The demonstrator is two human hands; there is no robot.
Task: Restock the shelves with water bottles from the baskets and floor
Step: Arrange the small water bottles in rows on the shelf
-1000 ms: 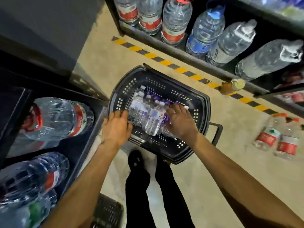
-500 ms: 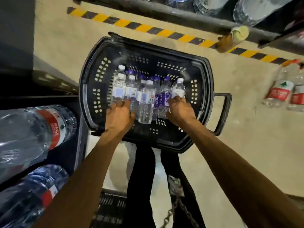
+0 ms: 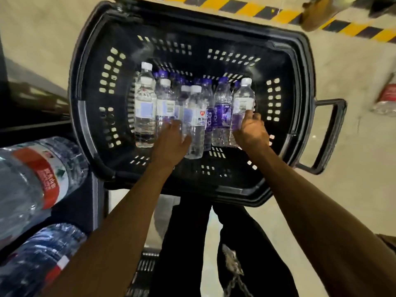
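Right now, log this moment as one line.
stage: picking from basket | left hand: on small bottles, grip unclear | right hand: grips white-capped bottle

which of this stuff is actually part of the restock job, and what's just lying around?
Job:
small bottles in the black basket
left hand among them
right hand gripping the rightmost bottle
red-label bottle on the floor

Lying about:
large shelved bottles
hazard tape
blurred amber bottle, top right
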